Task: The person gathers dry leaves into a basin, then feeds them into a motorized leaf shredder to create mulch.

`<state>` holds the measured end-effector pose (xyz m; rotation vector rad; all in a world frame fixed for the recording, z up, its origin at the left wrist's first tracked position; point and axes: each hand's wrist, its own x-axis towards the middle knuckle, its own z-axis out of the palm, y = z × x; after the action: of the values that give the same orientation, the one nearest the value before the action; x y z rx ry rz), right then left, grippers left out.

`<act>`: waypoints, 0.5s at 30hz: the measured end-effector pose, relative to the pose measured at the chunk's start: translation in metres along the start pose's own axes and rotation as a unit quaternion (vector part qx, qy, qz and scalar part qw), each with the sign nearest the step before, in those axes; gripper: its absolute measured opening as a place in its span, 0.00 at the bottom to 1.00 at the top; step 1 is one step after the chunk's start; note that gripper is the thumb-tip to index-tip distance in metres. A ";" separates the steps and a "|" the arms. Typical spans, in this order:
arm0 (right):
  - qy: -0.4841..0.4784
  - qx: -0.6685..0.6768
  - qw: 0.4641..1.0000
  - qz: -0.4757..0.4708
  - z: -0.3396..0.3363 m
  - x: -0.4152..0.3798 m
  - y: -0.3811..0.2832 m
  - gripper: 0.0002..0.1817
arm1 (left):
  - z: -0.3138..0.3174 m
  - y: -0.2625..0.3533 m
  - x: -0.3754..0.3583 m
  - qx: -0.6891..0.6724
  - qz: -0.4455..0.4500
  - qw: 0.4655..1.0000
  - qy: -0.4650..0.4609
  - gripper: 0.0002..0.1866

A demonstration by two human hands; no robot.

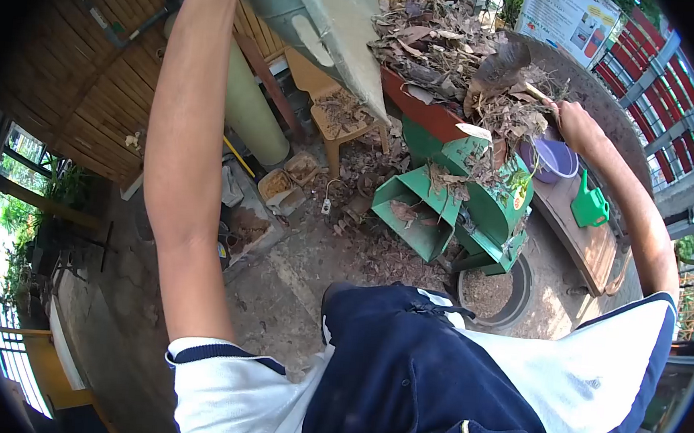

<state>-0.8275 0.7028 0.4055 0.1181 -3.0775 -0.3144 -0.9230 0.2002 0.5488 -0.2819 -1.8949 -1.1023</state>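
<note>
Left arm [187, 141] — hand out of view

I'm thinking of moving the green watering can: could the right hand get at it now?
Probably yes. The right hand would first have to release the handle. The green watering can stands beside the purple basin, and nothing visible covers it.

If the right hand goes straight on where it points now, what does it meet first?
The right hand, holding a wooden handle, would likely meet the dry leaves first; depth is unclear.
</note>
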 end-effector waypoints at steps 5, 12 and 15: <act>-0.009 -0.004 0.999 0.051 -0.010 -0.008 -0.028 0.31 | -0.116 -0.116 -0.124 -0.274 -0.216 0.930 0.117 0.15; -0.012 -0.029 0.994 0.101 -0.043 -0.031 -0.093 0.40 | -0.246 -0.210 -0.328 -0.355 -0.410 0.802 0.248 0.14; 0.012 -0.093 0.989 0.112 -0.060 -0.049 -0.116 0.37 | -0.275 -0.256 -0.403 -0.305 -0.473 0.791 0.238 0.10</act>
<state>-0.7672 0.5812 0.4385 -0.2284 -2.9786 -0.5781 -0.6793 -0.0726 0.1370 0.6432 -1.1123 -2.2012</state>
